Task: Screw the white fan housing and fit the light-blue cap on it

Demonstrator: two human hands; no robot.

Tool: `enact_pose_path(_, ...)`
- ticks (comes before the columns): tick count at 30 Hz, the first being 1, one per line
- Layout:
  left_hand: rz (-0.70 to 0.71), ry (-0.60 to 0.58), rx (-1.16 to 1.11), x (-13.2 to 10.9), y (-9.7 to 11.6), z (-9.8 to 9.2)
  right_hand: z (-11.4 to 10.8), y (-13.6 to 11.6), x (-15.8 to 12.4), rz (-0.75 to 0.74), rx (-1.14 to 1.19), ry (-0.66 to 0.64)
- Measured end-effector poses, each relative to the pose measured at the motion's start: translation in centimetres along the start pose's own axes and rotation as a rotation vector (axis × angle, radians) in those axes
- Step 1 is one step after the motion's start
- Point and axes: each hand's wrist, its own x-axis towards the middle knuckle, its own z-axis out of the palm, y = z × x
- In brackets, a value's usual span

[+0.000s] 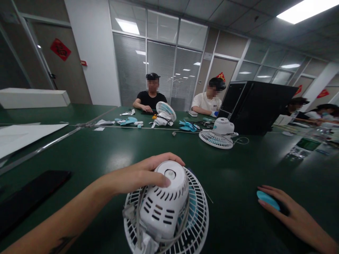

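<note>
A small white electric fan (164, 208) lies grille-down on the green table in front of me, its slotted motor housing facing up. My left hand (148, 173) is closed over the top of that housing, the thumb resting beside a round hole. A pale cord is looped around the housing, and light blue blades show through the grille. Off to the right, my right hand (293, 210) pinches a light blue oval disc (268, 200) between thumb and fingers, low over the table and apart from the fan.
Another white fan (217, 137) lies grille-down beside a black computer case (261, 106). Across the table, two people sit near a third fan (165, 114) and loose blue blades (188, 125). A clear bottle (302, 150) is right; a dark flat object (31, 197) and white sheets (26, 137) are left.
</note>
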Motion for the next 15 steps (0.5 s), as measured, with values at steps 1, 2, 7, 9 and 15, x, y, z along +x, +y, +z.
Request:
enact_pose_path(1,-0.004,-0.003,0.013,-0.1,0.1,0.0,-0.1,-0.1,-0.2,-0.015,0.028,-0.020)
enact_pose_path(2,-0.009,-0.008,0.029,-0.3,0.2,-0.1,-0.2,-0.4,-0.3,-0.025,0.057,-0.054)
enact_pose_path(7,-0.051,-0.078,0.121,-1.0,0.5,-0.2,-0.5,-4.4,1.3,-0.014,0.217,-0.052)
enact_pose_path(9,-0.065,-0.064,0.175,-1.2,0.6,-0.1,-1.0,-7.1,2.0,-0.033,0.365,-0.057)
enact_pose_path(15,-0.046,0.034,0.324,-1.2,1.0,0.3,-4.2,-18.7,3.5,-0.352,0.826,-0.109)
